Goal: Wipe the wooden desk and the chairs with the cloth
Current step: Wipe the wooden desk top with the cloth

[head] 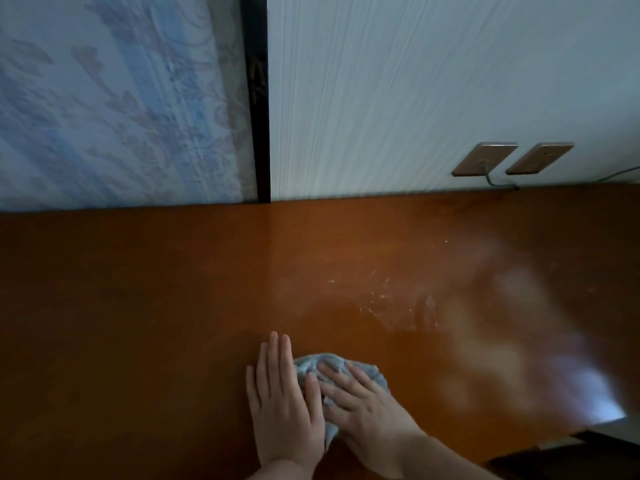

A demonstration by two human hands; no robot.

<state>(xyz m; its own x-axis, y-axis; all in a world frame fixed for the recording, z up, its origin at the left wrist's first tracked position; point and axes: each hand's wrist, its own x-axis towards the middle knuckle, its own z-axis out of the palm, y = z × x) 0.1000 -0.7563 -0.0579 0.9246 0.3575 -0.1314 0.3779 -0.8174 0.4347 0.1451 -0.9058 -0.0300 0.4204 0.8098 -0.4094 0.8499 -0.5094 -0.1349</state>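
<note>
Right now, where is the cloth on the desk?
In the head view the cloth lies bunched on the wooden desk near its front edge, low and centre, under the right hand, with the left hand flat against its left side.

I see the wooden desk (138, 323), glossy brown; crumpled grey cloth (363, 370) lies on it under my hands, pale specks (381, 299) just beyond them.
</note>
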